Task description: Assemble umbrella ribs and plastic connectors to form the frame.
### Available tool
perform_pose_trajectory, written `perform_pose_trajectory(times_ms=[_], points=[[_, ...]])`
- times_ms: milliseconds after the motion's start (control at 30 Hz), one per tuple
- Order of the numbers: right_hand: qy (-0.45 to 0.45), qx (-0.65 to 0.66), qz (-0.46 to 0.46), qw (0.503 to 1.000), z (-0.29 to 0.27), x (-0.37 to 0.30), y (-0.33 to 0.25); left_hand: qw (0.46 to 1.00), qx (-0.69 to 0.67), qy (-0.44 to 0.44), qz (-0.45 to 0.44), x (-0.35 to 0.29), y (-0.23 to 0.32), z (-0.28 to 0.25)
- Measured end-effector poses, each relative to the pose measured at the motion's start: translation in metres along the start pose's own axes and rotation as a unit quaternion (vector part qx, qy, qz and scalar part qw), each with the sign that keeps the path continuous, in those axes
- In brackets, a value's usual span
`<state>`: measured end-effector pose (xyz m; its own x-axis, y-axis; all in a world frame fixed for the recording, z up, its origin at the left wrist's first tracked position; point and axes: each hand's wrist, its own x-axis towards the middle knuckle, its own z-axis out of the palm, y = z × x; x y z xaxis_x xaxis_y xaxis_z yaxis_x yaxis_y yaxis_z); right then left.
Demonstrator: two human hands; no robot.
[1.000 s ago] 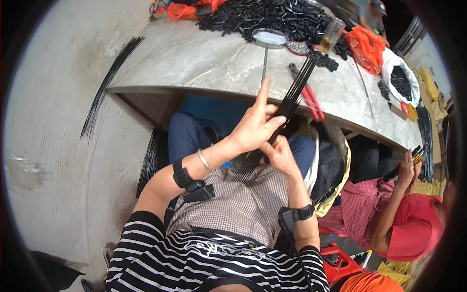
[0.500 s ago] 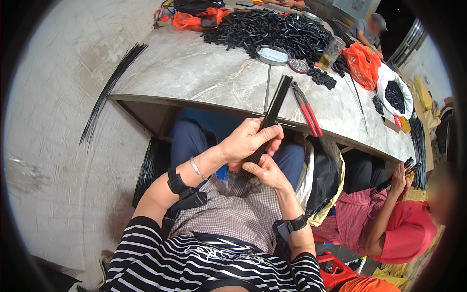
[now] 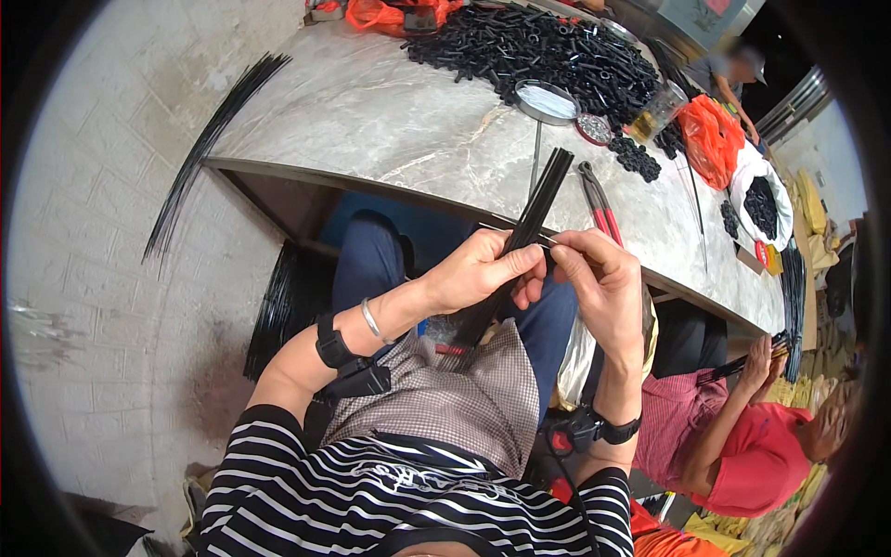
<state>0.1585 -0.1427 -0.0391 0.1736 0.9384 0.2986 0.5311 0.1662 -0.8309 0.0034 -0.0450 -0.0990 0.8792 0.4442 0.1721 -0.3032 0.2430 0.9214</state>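
The left hand (image 3: 478, 271) has its grip wrapped around the bundle of black rods (image 3: 544, 193), which slants from the lap (image 3: 418, 395) toward the surface (image 3: 399, 139). Likely light, springy, slick: best held mid-length. The right hand (image 3: 603, 290) pinches a thin strand (image 3: 547, 239).

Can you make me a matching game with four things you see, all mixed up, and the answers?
Things:
1. Pliers
2. Bracelet
3. Left hand
4. White bag

Clues:
A. Wrapped around black rods
B. Holds small black pieces
C. Red-handled
D. Silver

Pairs: 1-C, 2-D, 3-A, 4-B
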Motion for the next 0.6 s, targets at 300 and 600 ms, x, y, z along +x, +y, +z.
perform_pose_trajectory(times_ms=[300, 600], points=[[0.001, 0.030, 0.038, 0.999, 0.003, 0.013, 0.002, 1.000, 0.000, -0.008, -0.024, 0.003, 0.002, -0.001], [-0.052, 0.106, 0.090, 0.989, 0.000, 0.024, 0.010, 0.999, 0.010, 0.009, -0.038, 0.006, 0.006, -0.007]])
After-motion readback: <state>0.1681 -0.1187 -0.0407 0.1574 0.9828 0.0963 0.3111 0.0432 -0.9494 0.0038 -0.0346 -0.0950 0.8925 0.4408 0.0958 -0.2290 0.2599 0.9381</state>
